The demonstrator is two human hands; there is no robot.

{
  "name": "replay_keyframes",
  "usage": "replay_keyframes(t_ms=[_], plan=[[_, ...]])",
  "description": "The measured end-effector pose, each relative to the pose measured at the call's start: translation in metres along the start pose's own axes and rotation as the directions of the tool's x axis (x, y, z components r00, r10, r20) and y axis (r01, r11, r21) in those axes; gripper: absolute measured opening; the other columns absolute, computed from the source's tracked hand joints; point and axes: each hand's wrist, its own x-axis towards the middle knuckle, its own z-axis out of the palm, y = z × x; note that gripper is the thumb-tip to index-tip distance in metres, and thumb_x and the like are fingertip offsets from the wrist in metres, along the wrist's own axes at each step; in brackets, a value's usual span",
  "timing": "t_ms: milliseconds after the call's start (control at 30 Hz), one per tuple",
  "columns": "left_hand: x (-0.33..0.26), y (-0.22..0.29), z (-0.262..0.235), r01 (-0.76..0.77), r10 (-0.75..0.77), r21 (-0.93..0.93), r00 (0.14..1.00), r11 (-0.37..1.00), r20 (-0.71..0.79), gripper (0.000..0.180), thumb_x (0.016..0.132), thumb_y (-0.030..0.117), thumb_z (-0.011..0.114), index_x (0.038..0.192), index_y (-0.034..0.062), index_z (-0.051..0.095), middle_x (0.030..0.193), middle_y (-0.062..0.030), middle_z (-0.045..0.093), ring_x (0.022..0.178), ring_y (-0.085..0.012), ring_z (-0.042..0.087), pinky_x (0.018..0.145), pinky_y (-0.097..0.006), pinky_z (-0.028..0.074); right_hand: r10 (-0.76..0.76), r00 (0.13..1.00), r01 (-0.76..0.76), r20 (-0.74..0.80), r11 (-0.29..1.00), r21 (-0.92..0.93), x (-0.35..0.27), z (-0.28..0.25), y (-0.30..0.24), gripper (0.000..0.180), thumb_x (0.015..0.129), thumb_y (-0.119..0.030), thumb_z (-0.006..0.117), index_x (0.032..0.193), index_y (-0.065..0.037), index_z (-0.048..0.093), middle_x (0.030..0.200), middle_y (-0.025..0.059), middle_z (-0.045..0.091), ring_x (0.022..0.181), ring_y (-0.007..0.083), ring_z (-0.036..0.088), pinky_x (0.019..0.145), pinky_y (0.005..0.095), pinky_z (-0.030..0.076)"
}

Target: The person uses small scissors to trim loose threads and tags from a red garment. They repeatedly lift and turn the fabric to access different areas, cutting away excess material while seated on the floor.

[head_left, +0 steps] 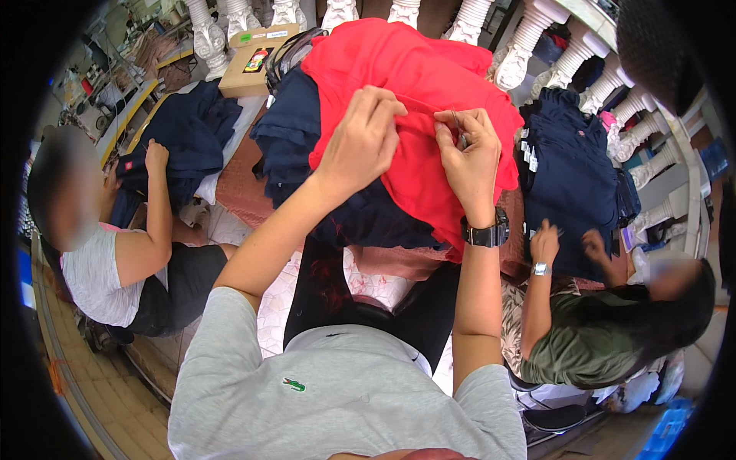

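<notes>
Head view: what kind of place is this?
Likely a small garment workshop. The person's left hand and right hand pinch a red garment, navy clothes lie stacked beside it, and two co-workers handle more navy pieces.

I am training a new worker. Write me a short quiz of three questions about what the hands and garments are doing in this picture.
1. True or false: both hands of the person wearing the camera touch the red garment.
2. Which wrist carries the dark watch? A) left B) right C) neither
3. Fill in: the right hand pinches a small thin metal ____ against the red cloth.

Key
1. True. The left hand grips a fold, and the right hand works beside it.
2. B.
3. Tool; it is too small to tell its exact kind. The navy garments lie under the red one.
</notes>
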Motion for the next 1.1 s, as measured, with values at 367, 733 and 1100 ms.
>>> replay_keyframes(t_ms=[367, 733, 1100], plan=[[0.015, -0.028, 0.024, -0.098, 0.100, -0.044, 0.994, 0.994, 0.050, 0.014, 0.087, -0.006, 0.067, 0.099, 0.0003, 0.065, 0.093, -0.0079, 0.062, 0.081, -0.0253, 0.067, 0.074, -0.033, 0.056, -0.010, 0.999, 0.010, -0.036, 1.000, -0.011, -0.002, 0.000, 0.001, 0.016, 0.083, 0.000, 0.068, 0.099, 0.000, 0.072, 0.078, 0.0045, 0.059, 0.067, 0.0126, 0.053, 0.061, 0.0282, 0.043], [0.020, -0.012, 0.012, 0.393, -0.379, -0.423, 0.917, 0.817, 0.121, 0.003, 0.096, -0.001, 0.059, 0.095, -0.0034, 0.057, 0.098, -0.0127, 0.070, 0.078, -0.0211, 0.067, 0.074, -0.033, 0.054, 0.504, 0.682, -0.708, 0.531, 0.271, 0.652, -0.031, 0.042, -0.034, 0.049, 0.108, -0.049, 0.034, 0.095, -0.007, 0.057, 0.064, -0.0044, 0.041, 0.048, 0.0050, 0.035, 0.043, 0.0215, 0.026], [0.012, -0.006, 0.002, 0.414, -0.371, -0.475, 0.910, 0.776, 0.186, 0.010, 0.100, 0.001, 0.056, 0.108, -0.0011, 0.061, 0.095, -0.0025, 0.061, 0.073, -0.0069, 0.051, 0.073, -0.024, 0.048, 0.444, 0.720, -0.659, 0.534, 0.196, 0.726, -0.019, 0.056, -0.028, 0.038, 0.109, -0.038, 0.036, 0.088, -0.010, 0.051, 0.065, -0.0045, 0.040, 0.046, 0.0053, 0.035, 0.042, 0.0212, 0.027]])
